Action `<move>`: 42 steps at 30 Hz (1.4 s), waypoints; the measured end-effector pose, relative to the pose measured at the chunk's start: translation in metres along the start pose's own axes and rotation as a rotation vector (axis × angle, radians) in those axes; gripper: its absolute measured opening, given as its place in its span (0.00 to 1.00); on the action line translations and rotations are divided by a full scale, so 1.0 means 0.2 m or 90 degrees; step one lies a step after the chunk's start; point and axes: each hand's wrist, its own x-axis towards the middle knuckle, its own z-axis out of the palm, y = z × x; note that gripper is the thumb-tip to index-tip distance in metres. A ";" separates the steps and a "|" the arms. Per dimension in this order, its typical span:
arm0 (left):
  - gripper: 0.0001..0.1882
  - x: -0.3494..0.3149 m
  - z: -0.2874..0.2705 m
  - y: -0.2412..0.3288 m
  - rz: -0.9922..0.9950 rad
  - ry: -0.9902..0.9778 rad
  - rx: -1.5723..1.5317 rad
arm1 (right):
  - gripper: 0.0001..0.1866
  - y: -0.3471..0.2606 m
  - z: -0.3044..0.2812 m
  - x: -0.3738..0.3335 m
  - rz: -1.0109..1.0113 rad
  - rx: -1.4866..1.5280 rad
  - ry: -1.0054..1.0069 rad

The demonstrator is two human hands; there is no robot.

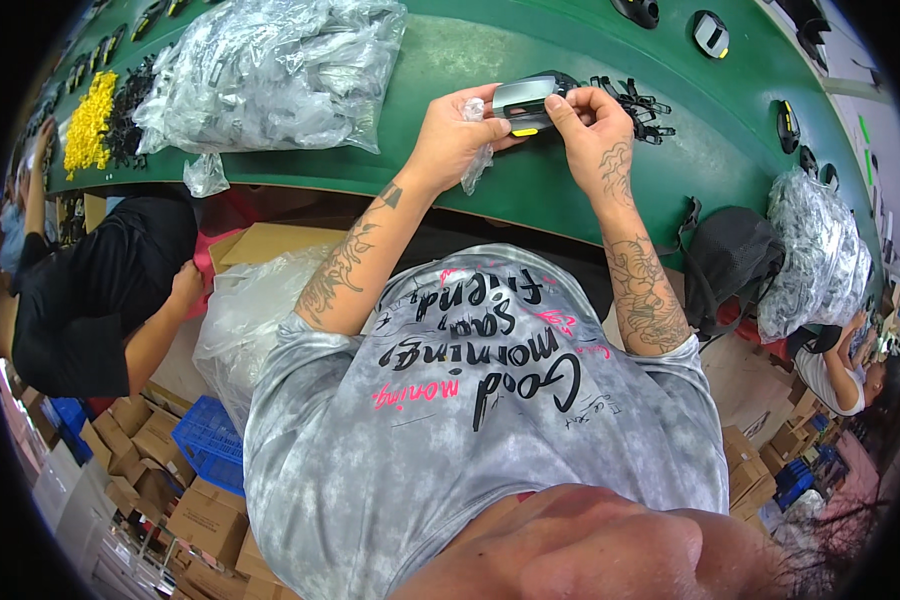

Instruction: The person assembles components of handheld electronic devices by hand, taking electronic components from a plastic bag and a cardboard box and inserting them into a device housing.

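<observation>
Both hands meet over the green table on a black and silver handheld device (526,98) with a yellow tab at its lower corner. My left hand (460,135) grips the device's left end, thumb on top near the yellow tab. A crumpled piece of clear plastic (478,165) is tucked in that same hand and hangs below it. My right hand (595,130) pinches the right end, thumb pressed on its upper face. Several small black clip-like parts (642,108) lie just beyond the right hand.
A big clear bag of plastic-wrapped items (270,75) lies left on the green table (450,60), beside yellow parts (90,125) and black parts (130,110). Similar devices (711,35) sit at far right. A black backpack (735,260) is near the right edge. People work on both sides.
</observation>
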 end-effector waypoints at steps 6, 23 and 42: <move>0.24 -0.01 0.03 0.02 0.050 0.004 -0.017 | 0.16 -0.05 0.01 -0.02 -0.124 -0.136 0.041; 0.22 -0.03 0.03 -0.02 0.101 0.044 -0.037 | 0.40 0.00 0.01 0.00 -0.071 -0.121 -0.065; 0.31 -0.05 -0.05 -0.01 0.054 0.011 -0.026 | 0.36 -0.02 -0.05 -0.01 -0.081 0.187 -0.203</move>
